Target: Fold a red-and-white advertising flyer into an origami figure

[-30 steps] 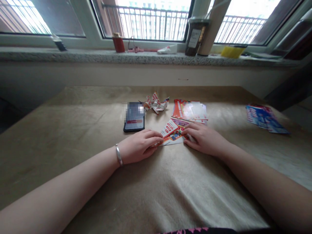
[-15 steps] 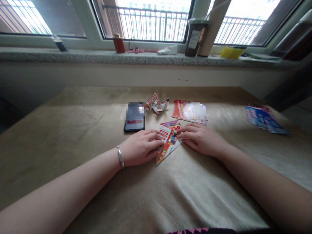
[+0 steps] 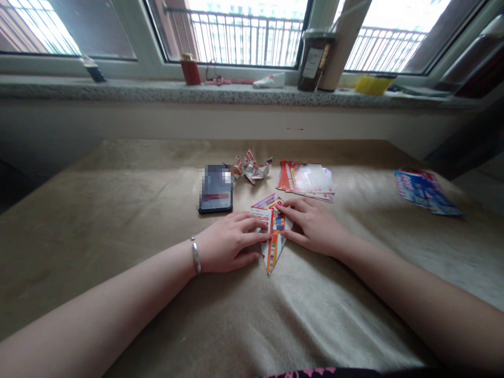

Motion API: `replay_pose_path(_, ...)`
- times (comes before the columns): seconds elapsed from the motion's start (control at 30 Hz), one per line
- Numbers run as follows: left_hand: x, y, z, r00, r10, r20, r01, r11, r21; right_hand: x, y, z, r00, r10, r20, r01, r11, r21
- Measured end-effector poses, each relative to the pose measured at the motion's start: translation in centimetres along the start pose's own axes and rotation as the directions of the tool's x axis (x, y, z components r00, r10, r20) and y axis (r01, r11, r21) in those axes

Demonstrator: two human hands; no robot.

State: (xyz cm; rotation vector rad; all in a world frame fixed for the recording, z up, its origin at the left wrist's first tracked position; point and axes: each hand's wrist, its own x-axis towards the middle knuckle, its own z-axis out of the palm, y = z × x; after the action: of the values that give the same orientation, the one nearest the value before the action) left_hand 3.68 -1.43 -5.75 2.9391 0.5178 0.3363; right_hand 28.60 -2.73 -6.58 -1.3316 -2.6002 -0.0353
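Observation:
A printed flyer folded into a pointed kite shape lies flat on the table, its sharp tip towards me. Two folded flaps meet near its middle, and the printed inside shows at the far end. My left hand, with a silver bangle at the wrist, rests its outstretched, spread fingers on the left flap. From the other side, my right hand touches the right flap with its fingertips, the thumb apart from the index finger. Fingers cover parts of both flaps.
Beyond the hands are a phone, a crumpled piece of printed paper and a stack of flyers. Blue-and-red leaflets lie far right on the brown-covered table. Jars and small items stand on the windowsill.
The folded flyer has turned so its tip points more straight towards me. My right hand has shifted left, and my left fingers reach further across the flap.

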Motion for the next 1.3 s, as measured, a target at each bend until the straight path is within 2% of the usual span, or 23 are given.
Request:
replay_pose_path(0.13,-0.1,-0.2,0.2,1.000,0.017,0.001,-0.017,1.000,-0.022,-0.1,0.1,0.3,1.000,0.021,0.012,-0.022,0.999,0.044)
replay_pose_path(0.47,-0.1,-0.4,0.2,0.997,0.001,0.074,-0.001,1.000,-0.008,-0.4,1.3,0.5,0.998,0.053,-0.021,-0.045,0.958,0.284)
replay_pose_path(0.67,-0.1,-0.3,0.1,0.997,-0.065,0.048,0.066,0.998,-0.020,-0.5,1.4,0.1,0.996,0.071,-0.061,-0.037,0.899,0.437)
replay_pose_path(0.77,0.0,-0.2,0.1,0.997,-0.061,0.051,0.060,0.998,0.020,-0.5,1.4,-0.2,0.996,0.053,-0.069,-0.013,0.871,0.492)
replay_pose_path(0.97,-0.2,-0.1,0.1,0.997,-0.060,0.049,0.055,0.993,0.103,-0.5,1.6,-0.6,0.998,-0.023,-0.062,0.051,0.870,0.491)
replay_pose_path(1.13,-0.5,0.0,0.1,0.998,-0.056,0.037,0.050,0.988,0.147,-0.6,1.5,-0.8,0.998,-0.031,-0.059,0.054,0.889,0.455)
replay_pose_path(1.3,-0.4,0.1,0.2,0.998,-0.059,0.027,0.055,0.988,0.142,-0.8,1.3,-0.7,0.986,-0.164,-0.037,0.166,0.909,0.382)
